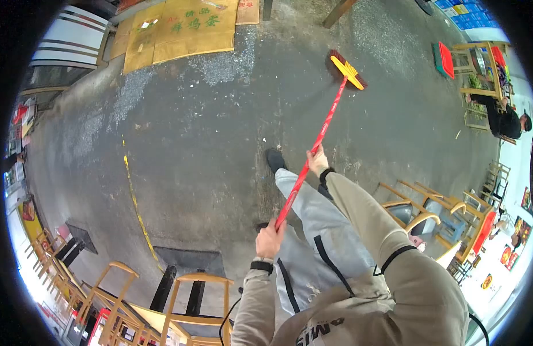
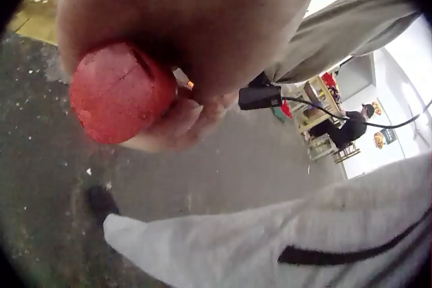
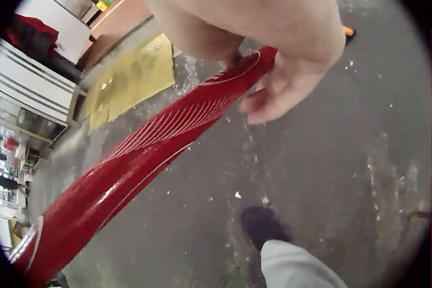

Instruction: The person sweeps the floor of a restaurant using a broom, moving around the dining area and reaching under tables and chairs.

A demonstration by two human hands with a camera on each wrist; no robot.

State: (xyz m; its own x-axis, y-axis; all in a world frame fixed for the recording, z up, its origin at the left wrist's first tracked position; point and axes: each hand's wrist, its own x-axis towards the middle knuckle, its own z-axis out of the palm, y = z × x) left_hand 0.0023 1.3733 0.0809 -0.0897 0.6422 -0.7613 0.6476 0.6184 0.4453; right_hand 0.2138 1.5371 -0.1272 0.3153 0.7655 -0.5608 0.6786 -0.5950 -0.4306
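Note:
A broom with a red handle and a yellow head with dark red bristles slants across the head view, its head on the grey floor up and to the right. My left hand grips the handle near its top end. In the left wrist view the round red handle end pokes out of that fist. Farther down the shaft, my right hand holds the handle with curled fingers. From the right wrist view, the red shaft with white line markings runs through the right hand.
Flattened cardboard lies on the floor at the upper left, with pale scattered debris beside it. Wooden chairs stand at the lower left, and more chairs at the right. A seated person is at the far right by a wooden table.

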